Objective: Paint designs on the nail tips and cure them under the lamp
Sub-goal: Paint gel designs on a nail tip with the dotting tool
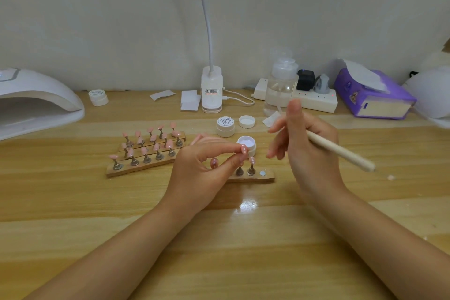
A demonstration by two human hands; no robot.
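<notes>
— Well, how would that nail tip (243,148) handle?

— Likely featherlight, stiff and slick. The left hand (202,165) pinches it between thumb and forefinger, just above the near wooden strip (253,179); holding by the edges or the peg below should spare the wet paint.

— Its look?

— Pink, dotted white. The right hand (309,146) curls round a cream brush (341,152), other fingers loose.

— Beyond?

— An open pot (247,145), more pink tips on racks (148,146), the lamp (36,102) far left.
</notes>
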